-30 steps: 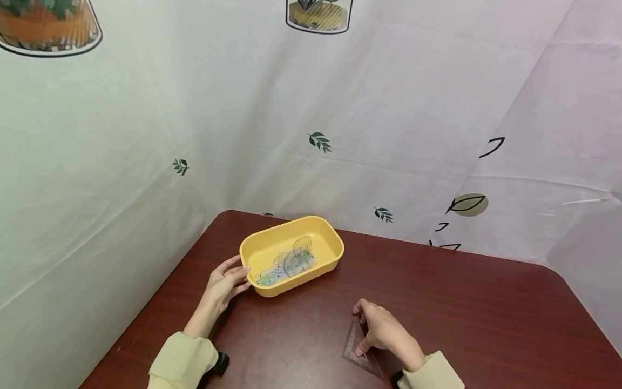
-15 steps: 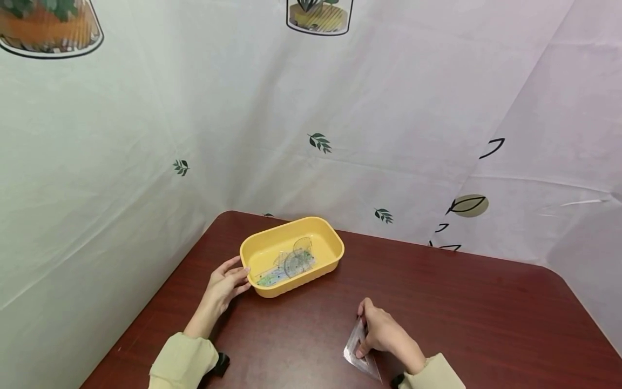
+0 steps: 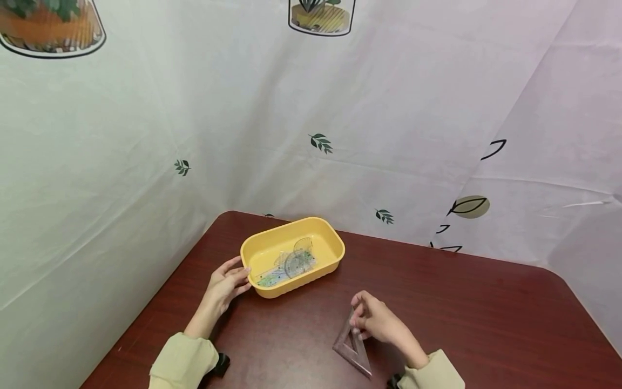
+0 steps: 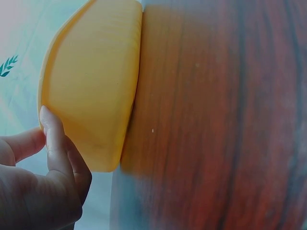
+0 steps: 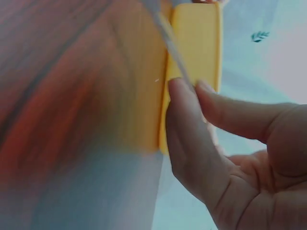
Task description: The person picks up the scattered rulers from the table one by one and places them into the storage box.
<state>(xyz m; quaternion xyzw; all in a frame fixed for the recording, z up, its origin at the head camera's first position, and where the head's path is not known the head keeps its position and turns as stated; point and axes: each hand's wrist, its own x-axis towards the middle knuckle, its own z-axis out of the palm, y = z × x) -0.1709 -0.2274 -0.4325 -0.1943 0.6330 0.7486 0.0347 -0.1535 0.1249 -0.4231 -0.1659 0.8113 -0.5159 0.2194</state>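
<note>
A clear plastic set square (image 3: 349,357) hangs tilted from my right hand (image 3: 381,323), pinched near its upper corner. In the right wrist view it shows edge-on as a thin, blurred strip (image 5: 171,48) between thumb and fingertips. My left hand (image 3: 224,285) holds the near left end of a yellow plastic basin (image 3: 326,244), thumb at the rim and fingers against the outer wall (image 4: 96,91). Inside the basin lie a clear protractor (image 3: 293,266) and other see-through pieces, among them a strip with a blue and green pattern (image 3: 273,277).
The basin stands toward the back left of a dark red-brown wooden table (image 3: 461,313). White cloth with printed leaves (image 3: 243,119) hangs behind the table and along its left side. Dark bands (image 3: 221,365) sit at both wrists, by the pale sleeves.
My right hand has shifted its grip from flat over the set square to a fingertip pinch, and the set square has tilted and moved slightly left. The left hand and basin stay put.
</note>
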